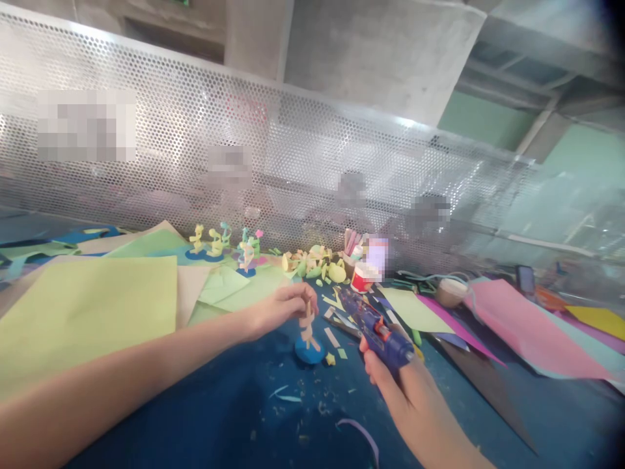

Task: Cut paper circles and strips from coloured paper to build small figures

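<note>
My left hand (290, 306) is closed, its fingertips pinching the top of a small pale-orange figure (306, 329) that looks made of paper. The figure stands on a round blue base (309, 352) on the dark blue tabletop; its upper end is hidden by my fingers. My right hand (395, 384) is wrapped around a dark blue glue gun (378, 329), whose nozzle points up and away to the left, apart from the figure. A tiny yellow paper star (331, 359) lies just right of the base. Scissors (344, 320) lie partly hidden behind the gun.
Large yellow-green paper sheets (97, 293) cover the left side. Several finished-looking figures (215, 242) stand behind, near a pile of yellow-green paper pieces (317, 260) and a red-and-white tub (362, 279). Pink sheets (527, 319) and a phone (525, 280) lie right. A perforated metal screen (293, 169) rises behind.
</note>
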Action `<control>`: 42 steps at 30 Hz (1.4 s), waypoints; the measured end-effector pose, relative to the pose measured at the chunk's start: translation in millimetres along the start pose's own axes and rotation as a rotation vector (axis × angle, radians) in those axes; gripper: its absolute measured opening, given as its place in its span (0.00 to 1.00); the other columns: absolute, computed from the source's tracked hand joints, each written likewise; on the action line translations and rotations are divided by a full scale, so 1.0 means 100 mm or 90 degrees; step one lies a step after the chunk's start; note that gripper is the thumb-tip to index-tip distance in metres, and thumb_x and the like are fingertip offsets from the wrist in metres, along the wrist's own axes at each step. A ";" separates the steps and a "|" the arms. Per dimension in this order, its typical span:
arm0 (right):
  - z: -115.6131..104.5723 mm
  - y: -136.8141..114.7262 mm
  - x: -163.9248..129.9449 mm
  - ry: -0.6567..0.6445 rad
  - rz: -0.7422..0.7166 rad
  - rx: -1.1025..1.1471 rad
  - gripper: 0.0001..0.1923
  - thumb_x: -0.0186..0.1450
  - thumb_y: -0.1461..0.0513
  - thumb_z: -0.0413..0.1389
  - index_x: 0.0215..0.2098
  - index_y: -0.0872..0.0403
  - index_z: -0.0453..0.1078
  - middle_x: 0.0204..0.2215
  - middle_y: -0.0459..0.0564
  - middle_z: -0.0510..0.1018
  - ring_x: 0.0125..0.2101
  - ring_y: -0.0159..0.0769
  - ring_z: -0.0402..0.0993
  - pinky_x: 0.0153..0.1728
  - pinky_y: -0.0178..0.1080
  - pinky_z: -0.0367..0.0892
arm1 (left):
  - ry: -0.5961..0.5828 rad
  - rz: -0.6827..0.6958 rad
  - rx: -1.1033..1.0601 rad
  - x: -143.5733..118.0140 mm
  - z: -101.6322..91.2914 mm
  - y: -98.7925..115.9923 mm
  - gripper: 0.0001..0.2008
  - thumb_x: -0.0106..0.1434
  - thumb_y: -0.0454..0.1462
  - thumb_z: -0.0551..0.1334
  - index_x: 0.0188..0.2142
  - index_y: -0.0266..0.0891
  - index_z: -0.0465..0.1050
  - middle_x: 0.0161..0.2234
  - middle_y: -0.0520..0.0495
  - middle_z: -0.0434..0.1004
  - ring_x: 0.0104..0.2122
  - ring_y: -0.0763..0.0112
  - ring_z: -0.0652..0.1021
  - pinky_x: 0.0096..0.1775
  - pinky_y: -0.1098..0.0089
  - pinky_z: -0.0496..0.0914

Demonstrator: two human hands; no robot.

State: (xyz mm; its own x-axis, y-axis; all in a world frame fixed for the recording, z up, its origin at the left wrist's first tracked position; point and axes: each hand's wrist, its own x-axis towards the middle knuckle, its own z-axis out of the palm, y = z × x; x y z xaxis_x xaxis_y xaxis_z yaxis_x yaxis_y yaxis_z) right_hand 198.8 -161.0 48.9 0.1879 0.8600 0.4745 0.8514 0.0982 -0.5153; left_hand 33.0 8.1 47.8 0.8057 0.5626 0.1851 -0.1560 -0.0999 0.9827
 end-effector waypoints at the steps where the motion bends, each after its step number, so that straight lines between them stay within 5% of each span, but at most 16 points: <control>1: 0.00 -0.01 0.00 -0.003 -0.001 0.005 0.19 0.65 0.49 0.43 0.40 0.51 0.68 0.33 0.52 0.73 0.32 0.38 0.72 0.35 0.40 0.71 | -0.010 -0.004 -0.006 0.00 -0.01 0.00 0.08 0.53 0.31 0.54 0.29 0.41 0.69 0.32 0.53 0.74 0.36 0.69 0.73 0.43 0.69 0.66; 8: -0.01 -0.01 0.00 0.006 0.010 0.000 0.20 0.64 0.48 0.44 0.39 0.51 0.68 0.34 0.53 0.71 0.33 0.40 0.72 0.37 0.43 0.70 | -0.046 -0.049 -0.087 -0.02 0.00 -0.01 0.14 0.54 0.33 0.54 0.41 0.42 0.67 0.33 0.50 0.75 0.38 0.67 0.75 0.45 0.65 0.66; 12: 0.00 0.00 0.00 0.002 0.018 0.007 0.20 0.64 0.48 0.43 0.39 0.52 0.68 0.34 0.54 0.71 0.33 0.40 0.71 0.36 0.42 0.70 | -0.046 -0.023 -0.019 -0.04 0.01 -0.03 0.13 0.56 0.37 0.60 0.42 0.42 0.63 0.39 0.47 0.73 0.42 0.64 0.74 0.43 0.64 0.67; 22: -0.01 0.03 -0.01 -0.011 0.039 0.001 0.21 0.64 0.47 0.43 0.40 0.52 0.67 0.36 0.55 0.70 0.36 0.41 0.71 0.37 0.44 0.70 | 0.085 0.070 0.175 0.04 -0.05 -0.07 0.09 0.55 0.41 0.63 0.30 0.39 0.67 0.31 0.50 0.75 0.35 0.69 0.75 0.39 0.70 0.67; 27: 0.00 0.04 -0.01 -0.014 0.043 0.000 0.21 0.64 0.47 0.43 0.41 0.51 0.67 0.36 0.54 0.70 0.35 0.40 0.71 0.37 0.44 0.70 | 0.136 0.038 0.100 0.06 -0.13 -0.02 0.10 0.55 0.42 0.63 0.31 0.37 0.69 0.28 0.50 0.74 0.29 0.72 0.74 0.32 0.73 0.66; 33: 0.00 0.04 -0.01 -0.015 0.028 -0.003 0.18 0.64 0.49 0.43 0.37 0.51 0.68 0.34 0.52 0.70 0.32 0.37 0.71 0.35 0.40 0.70 | 0.178 -0.012 -0.034 0.06 -0.16 -0.03 0.10 0.52 0.40 0.66 0.29 0.36 0.70 0.28 0.50 0.73 0.30 0.74 0.73 0.38 0.69 0.67; 42: -0.01 -0.01 -0.01 -0.018 0.014 -0.002 0.16 0.65 0.51 0.44 0.37 0.51 0.66 0.32 0.50 0.71 0.30 0.36 0.72 0.33 0.38 0.70 | 0.267 0.006 0.046 0.10 -0.17 -0.01 0.12 0.46 0.41 0.69 0.25 0.36 0.71 0.25 0.50 0.75 0.29 0.71 0.73 0.37 0.68 0.64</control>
State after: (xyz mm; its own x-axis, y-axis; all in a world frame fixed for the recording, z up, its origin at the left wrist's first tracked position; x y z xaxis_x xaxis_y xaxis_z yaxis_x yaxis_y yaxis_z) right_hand 198.4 -162.1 49.9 0.1921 0.8757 0.4431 0.8492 0.0779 -0.5223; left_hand 31.4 28.1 48.3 0.5001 0.8450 0.1893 -0.1095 -0.1552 0.9818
